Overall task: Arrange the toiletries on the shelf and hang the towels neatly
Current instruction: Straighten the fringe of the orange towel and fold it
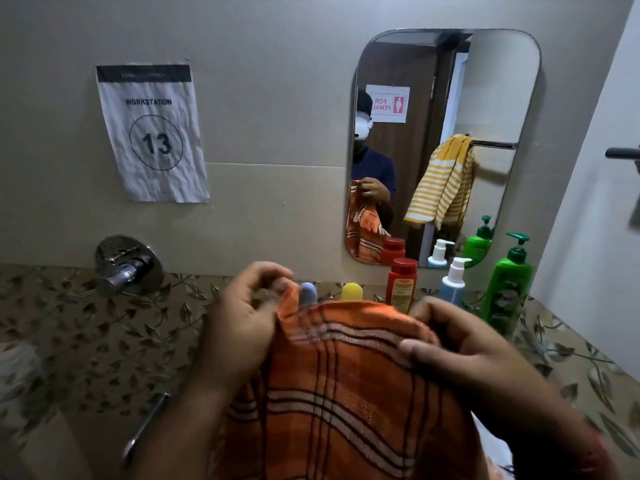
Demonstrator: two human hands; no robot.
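Three bottles stand in a row on the shelf (540, 341) below the mirror (446, 98): the capped bottle (401, 285) leftmost, the small pump bottle (452, 282) in the middle, the tall pump bottle (507, 289) rightmost (nearest the side wall). The towel (346, 393) hangs before them; the tap (126, 268) sits far left.

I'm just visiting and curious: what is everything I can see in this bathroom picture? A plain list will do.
Checked towel: one, orange with dark and pale stripes, held up in front of the person.
Red bottle: one, below the mirror.
Pump bottle: one, pale blue with white pump, right of the red one.
Green pump bottle: one, furthest right.
Small caps: one blue, one yellow, behind the towel's top edge.
Mirror: one, on the wall; reflects a yellow striped towel on a rail.
Paper sign: one, white, reads Workstation 13.
Tap valve: one, chrome.
Left hand: pinches the towel's top edge.
Right hand: grips the top edge.
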